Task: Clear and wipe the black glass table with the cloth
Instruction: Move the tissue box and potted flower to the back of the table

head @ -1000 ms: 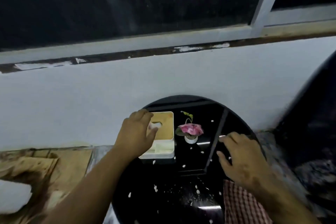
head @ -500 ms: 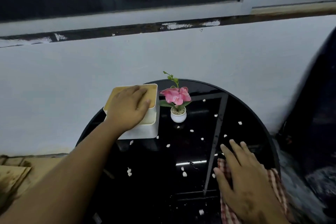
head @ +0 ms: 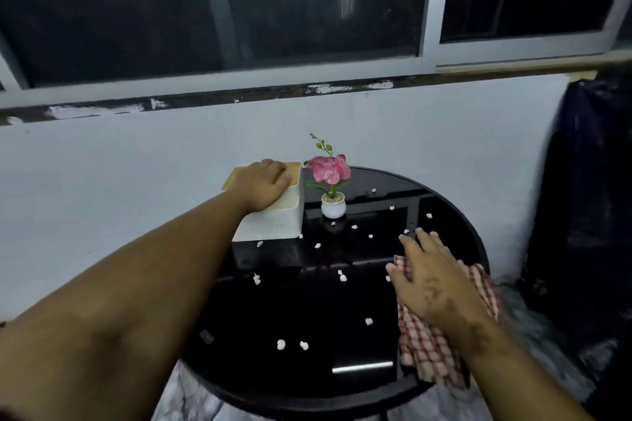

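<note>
Clearing step is in hand. The box at the far left of the round black surface is covered by the left hand, grip closed over its top edge. The checked cloth, near right, is pressed flat under the open right hand, not clutched. Next, prob.: box & flower pot lifted off, w/ care. White crumbs are scattered mid-surface; the box sits close to the left rim.

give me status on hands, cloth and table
Left hand gripping the tissue box. Right hand flat on checked cloth. Black table unwiped: white crumbs scattered, flower pot in the way.
</note>
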Action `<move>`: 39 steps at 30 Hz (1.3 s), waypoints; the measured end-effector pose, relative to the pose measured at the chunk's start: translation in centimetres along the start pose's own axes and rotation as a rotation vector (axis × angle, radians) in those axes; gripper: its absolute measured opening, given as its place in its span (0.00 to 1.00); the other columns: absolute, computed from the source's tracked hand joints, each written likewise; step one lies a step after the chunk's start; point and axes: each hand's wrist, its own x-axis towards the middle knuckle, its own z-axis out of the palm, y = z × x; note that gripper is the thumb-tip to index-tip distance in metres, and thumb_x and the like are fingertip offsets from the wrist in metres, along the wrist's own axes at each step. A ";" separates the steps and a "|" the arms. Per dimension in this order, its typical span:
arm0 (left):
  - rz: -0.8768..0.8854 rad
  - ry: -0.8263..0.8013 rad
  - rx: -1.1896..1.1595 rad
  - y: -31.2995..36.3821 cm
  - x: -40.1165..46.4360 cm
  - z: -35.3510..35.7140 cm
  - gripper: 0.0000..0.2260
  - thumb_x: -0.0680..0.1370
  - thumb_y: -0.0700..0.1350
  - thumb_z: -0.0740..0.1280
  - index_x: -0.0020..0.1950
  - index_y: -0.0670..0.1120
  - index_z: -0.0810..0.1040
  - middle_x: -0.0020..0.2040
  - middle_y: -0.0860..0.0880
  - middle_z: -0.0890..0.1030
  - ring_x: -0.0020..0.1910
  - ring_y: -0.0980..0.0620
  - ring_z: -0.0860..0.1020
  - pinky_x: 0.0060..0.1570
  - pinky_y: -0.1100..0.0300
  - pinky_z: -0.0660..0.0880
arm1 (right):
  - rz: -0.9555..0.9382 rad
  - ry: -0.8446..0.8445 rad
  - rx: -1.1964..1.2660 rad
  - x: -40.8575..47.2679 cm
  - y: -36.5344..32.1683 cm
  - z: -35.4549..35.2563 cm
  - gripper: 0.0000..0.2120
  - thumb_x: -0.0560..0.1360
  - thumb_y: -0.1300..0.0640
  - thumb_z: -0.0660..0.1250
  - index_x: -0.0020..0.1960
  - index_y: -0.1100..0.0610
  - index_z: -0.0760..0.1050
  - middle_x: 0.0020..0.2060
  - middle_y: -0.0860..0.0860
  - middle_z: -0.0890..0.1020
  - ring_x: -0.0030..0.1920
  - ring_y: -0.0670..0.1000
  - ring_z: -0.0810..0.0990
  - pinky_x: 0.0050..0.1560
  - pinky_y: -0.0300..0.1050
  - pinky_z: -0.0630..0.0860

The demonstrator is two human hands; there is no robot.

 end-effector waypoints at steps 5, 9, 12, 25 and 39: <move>-0.005 -0.014 0.001 0.2 -0.3 -0.2 0.24 0.83 0.58 0.50 0.72 0.46 0.69 0.70 0.44 0.73 0.67 0.43 0.71 0.60 0.48 0.67 | 0.009 -0.006 -0.025 0.2 0.2 0.4 0.31 0.79 0.39 0.54 0.78 0.50 0.56 0.79 0.51 0.55 0.79 0.53 0.49 0.75 0.57 0.52; 0.009 -0.018 0.001 0.1 -0.4 -0.3 0.25 0.83 0.58 0.49 0.73 0.46 0.69 0.70 0.44 0.73 0.67 0.43 0.71 0.61 0.48 0.66 | -0.019 0.001 0.001 0.1 0.3 0.5 0.30 0.79 0.40 0.57 0.77 0.52 0.60 0.78 0.51 0.59 0.79 0.54 0.51 0.77 0.54 0.54; 0.021 -0.002 -0.003 -0.2 -0.1 0.1 0.24 0.83 0.58 0.49 0.72 0.46 0.69 0.70 0.44 0.74 0.66 0.43 0.72 0.61 0.48 0.67 | -0.084 0.089 0.058 1.4 -0.2 0.0 0.27 0.78 0.46 0.63 0.73 0.56 0.67 0.71 0.52 0.70 0.74 0.53 0.63 0.74 0.47 0.61; 0.030 0.123 -0.011 -1.0 0.6 1.9 0.29 0.78 0.61 0.44 0.68 0.48 0.72 0.63 0.47 0.77 0.60 0.44 0.75 0.58 0.47 0.71 | -0.087 -0.063 0.297 17.0 -5.8 1.5 0.28 0.69 0.46 0.75 0.65 0.56 0.75 0.59 0.51 0.80 0.61 0.52 0.77 0.59 0.41 0.71; 0.017 0.131 -0.017 -0.8 0.3 1.8 0.31 0.77 0.62 0.42 0.68 0.49 0.72 0.65 0.47 0.77 0.62 0.44 0.74 0.61 0.45 0.69 | -0.224 -0.022 0.454 18.3 -6.5 3.4 0.11 0.68 0.57 0.77 0.49 0.59 0.83 0.45 0.52 0.85 0.45 0.50 0.83 0.40 0.29 0.72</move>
